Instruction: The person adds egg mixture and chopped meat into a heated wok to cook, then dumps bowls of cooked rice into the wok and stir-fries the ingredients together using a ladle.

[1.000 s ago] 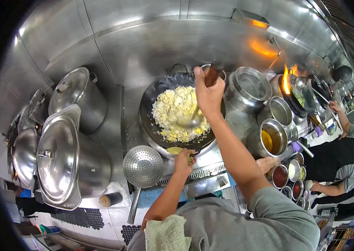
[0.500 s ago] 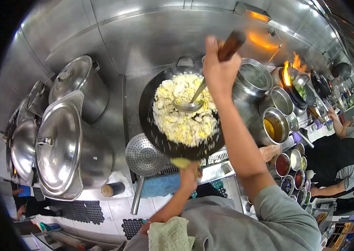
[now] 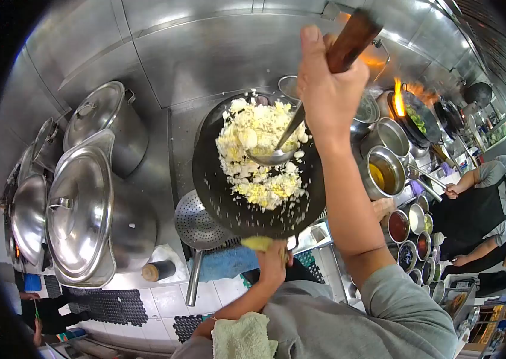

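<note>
Grips ladle (image 3: pixel 271 158) in right hand (image 3: pixel 332 99), cloth (image 3: pixel 256 243) at edge of wok (image 3: pixel 208 191) in left hand (image 3: pixel 272 264) — rice and egg (image 3: pixel 238 142) mingled, not yet even.

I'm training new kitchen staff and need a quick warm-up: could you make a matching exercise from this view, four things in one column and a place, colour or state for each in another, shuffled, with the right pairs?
Things
1. Ladle
2. Wok
3. Strainer
4. Towel

Descriptions
A. Pierced with many small holes
B. Pale, at the picture's bottom edge
C. Gripped in the person's right hand
D. Black, with white and yellow food in it

Right pairs: 1-C, 2-D, 3-A, 4-B
</note>
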The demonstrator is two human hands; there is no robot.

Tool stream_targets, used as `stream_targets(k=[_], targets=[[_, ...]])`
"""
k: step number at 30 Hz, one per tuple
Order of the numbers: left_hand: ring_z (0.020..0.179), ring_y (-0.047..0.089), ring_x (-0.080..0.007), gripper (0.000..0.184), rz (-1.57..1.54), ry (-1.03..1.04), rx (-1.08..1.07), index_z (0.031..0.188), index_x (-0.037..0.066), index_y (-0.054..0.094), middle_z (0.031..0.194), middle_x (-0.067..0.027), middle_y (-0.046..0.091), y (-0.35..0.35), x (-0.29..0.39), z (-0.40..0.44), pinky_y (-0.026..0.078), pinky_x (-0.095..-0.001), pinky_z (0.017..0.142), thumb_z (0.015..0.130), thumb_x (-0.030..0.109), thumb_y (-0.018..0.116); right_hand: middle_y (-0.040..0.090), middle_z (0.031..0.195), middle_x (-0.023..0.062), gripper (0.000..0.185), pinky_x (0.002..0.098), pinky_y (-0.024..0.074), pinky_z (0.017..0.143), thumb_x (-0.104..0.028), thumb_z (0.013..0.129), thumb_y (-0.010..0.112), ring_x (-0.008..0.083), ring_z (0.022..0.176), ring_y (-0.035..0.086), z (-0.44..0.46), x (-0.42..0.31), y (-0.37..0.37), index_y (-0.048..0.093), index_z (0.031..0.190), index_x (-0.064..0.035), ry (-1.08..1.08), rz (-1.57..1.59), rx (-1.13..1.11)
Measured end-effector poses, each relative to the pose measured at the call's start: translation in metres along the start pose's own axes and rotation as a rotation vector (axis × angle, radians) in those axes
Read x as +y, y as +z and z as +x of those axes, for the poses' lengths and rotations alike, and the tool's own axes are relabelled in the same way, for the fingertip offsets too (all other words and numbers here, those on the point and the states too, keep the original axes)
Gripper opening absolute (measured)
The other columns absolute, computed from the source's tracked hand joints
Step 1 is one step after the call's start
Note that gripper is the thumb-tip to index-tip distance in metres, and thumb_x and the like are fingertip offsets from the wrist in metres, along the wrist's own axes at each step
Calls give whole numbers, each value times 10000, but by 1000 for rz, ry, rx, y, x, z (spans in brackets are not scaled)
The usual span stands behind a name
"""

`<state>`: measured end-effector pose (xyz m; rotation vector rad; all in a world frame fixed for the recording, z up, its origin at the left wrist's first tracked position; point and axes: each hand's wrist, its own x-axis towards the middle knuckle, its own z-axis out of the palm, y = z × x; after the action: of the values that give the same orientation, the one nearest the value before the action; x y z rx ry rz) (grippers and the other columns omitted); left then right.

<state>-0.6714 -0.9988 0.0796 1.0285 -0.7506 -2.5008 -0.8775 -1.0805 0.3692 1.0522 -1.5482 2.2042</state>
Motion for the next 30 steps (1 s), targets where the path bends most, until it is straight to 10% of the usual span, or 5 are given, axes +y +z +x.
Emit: stream_targets(k=[6,11,15,23,30], targets=[[565,602,-207,88,3,67,-87,936,33,583,764,-96,617,-7,20,116,486,-346,470,905,112,605,456,573,-50,457,217,307,486,-281,999,708,30,530,399,-54,94,-2,466,653,-107,-302,-187,143],[535,604,-212,276,-48,-46,97,1047,47,552,811,-93,625,-6,-3,-7,511,-364,402,808,24,688,481,577,-49,446,237,306,435,-286,994,716,55,468,440,-7,4,-1,476,662,-109,-17,48,54],[624,603,-183,86,-109,5,-177,906,67,587,806,-76,626,9,35,89,466,-334,504,870,126,638,473,580,-54,435,232,322,449,-283,1001,706,51,484,446,-48,22,4,485,672,-104,-184,-242,136],[607,621,-224,111,14,2,30,991,55,611,793,-125,656,-3,-2,3,527,-362,512,883,80,611,488,571,-45,462,245,320,436,-326,1000,708,54,457,426,-4,0,-7,483,658,-112,-48,-46,28],[584,618,-212,230,-22,-41,-70,1126,35,562,848,-119,656,-30,-12,113,561,-359,504,909,106,590,491,586,-44,438,252,309,432,-273,991,722,66,452,406,-55,95,-21,484,662,-110,-116,-153,149]])
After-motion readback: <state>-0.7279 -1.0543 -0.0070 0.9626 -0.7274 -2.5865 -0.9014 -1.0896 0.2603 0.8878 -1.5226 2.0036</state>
